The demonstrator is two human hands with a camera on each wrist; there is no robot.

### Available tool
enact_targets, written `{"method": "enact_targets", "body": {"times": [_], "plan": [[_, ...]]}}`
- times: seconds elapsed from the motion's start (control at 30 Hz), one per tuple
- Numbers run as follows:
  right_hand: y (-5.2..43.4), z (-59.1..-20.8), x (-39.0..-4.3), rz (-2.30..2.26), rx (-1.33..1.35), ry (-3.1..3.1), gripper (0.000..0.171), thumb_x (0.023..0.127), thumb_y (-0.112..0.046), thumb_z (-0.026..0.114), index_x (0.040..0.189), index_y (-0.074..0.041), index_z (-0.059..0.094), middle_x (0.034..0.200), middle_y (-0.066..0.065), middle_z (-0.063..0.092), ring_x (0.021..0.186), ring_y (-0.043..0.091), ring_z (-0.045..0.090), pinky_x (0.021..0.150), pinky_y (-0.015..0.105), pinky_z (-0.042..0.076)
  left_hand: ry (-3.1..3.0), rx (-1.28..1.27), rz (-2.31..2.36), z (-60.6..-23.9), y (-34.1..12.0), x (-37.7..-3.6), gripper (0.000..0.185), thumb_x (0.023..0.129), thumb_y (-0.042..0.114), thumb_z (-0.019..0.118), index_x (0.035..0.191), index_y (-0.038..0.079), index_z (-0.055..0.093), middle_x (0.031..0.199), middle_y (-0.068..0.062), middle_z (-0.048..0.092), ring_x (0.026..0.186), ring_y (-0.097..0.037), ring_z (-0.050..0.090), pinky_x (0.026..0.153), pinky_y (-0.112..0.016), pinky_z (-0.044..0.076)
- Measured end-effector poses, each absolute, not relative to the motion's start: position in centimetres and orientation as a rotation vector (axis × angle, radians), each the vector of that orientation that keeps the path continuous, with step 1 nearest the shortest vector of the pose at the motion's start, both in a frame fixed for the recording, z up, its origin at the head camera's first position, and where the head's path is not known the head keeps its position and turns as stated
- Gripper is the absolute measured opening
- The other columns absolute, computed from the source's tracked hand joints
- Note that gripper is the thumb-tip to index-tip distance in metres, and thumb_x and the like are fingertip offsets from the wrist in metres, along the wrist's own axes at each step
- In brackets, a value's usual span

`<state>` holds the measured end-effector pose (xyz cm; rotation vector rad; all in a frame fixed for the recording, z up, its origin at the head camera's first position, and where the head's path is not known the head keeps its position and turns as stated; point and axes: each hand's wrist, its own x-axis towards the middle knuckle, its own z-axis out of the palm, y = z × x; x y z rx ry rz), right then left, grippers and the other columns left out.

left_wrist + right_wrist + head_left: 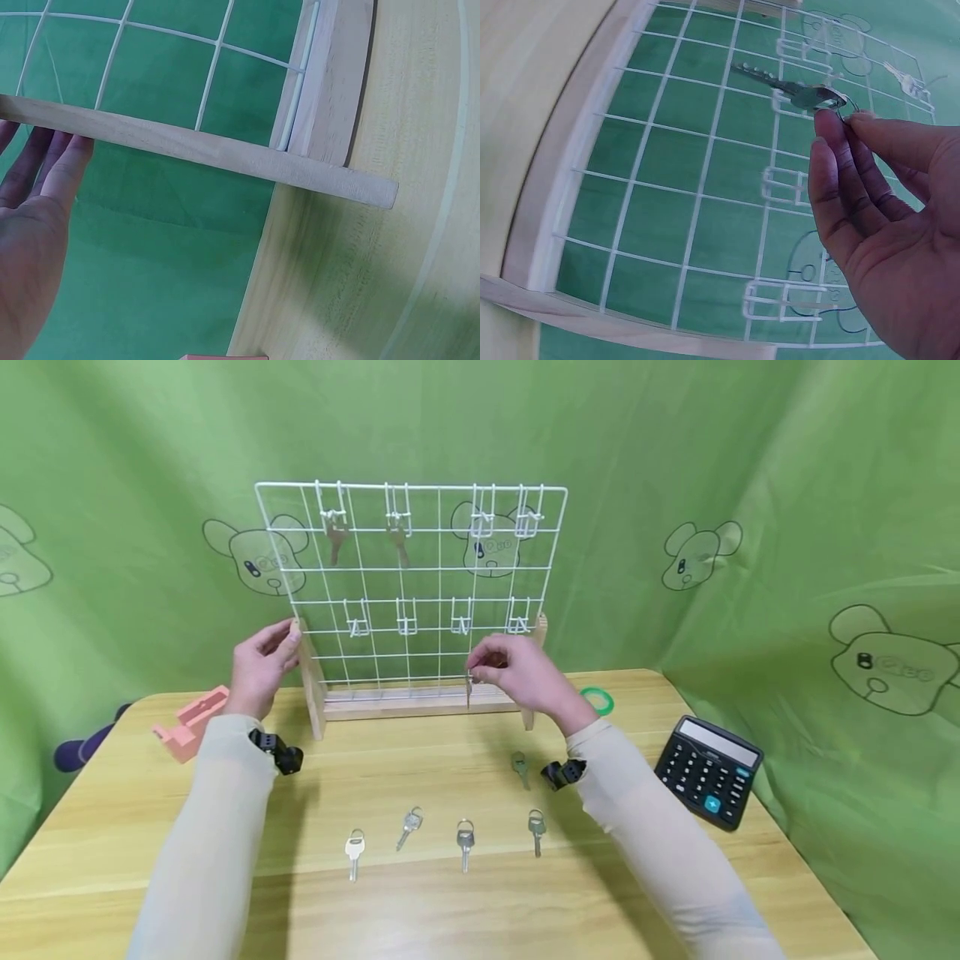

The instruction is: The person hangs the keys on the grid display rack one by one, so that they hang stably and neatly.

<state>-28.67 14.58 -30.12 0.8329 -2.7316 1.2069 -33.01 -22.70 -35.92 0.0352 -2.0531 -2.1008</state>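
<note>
My right hand point(517, 670) pinches the ring of a metal key point(810, 95) between thumb and fingertips. The key point(468, 689) hangs blade down before the lower part of a white wire grid rack point(439, 568). In the right wrist view its toothed blade points away from the fingers of the right hand point(885, 202). My left hand point(261, 662) holds the top of the rack's left wooden post point(311, 689); in the left wrist view, fingers point(66, 169) meet the post point(187, 146). Two keys hang from upper hooks, one far left point(336, 539), one beside it point(398, 537).
Several loose keys lie on the table, among them a bright one point(354, 852) and a greenish one point(521, 767). Bare hooks include one at upper right point(528, 522). A calculator point(708, 772), green ring point(597, 700) and pink block-like object point(193, 722) flank the rack.
</note>
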Motion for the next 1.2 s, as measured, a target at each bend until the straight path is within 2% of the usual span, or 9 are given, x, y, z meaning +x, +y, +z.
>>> {"method": "enact_targets", "body": {"times": [0.47,0.9,1.2], "plan": [[14.7,-27.0,-29.1,1.300,0.682,-2.596,0.012,0.092,-0.003,0.068,0.104,-0.005,0.069,0.096,0.004,0.066,0.086,0.024,0.062,0.075,0.033,0.057,-2.069,0.042,-2.086,-35.9,-22.6,-33.1,0.056,0.095,0.026,0.065,0.144,0.008,0.047,0.144,-0.017,0.046,0.126,-0.026,0.049,0.096,-0.022,0.051],[14.8,-24.1,-29.4,1.276,0.607,-2.508,0.013,0.093,-0.003,0.067,0.106,-0.002,0.068,0.095,0.005,0.066,0.083,0.019,0.061,0.073,0.031,0.055,-2.067,0.026,-2.075,-36.1,-22.7,-32.9,0.054,0.096,0.026,0.064,0.144,0.007,0.048,0.143,-0.017,0.047,0.125,-0.026,0.049,0.098,-0.025,0.051],[14.7,-22.6,-29.6,1.308,0.563,-2.468,0.015,0.093,-0.001,0.065,0.108,-0.003,0.068,0.098,0.006,0.066,0.086,0.018,0.062,0.077,0.028,0.057,-2.059,0.016,-2.080,-36.2,-22.6,-33.0,0.054,0.096,0.024,0.064,0.144,0.005,0.047,0.143,-0.018,0.046,0.126,-0.027,0.049,0.097,-0.024,0.051]]}}
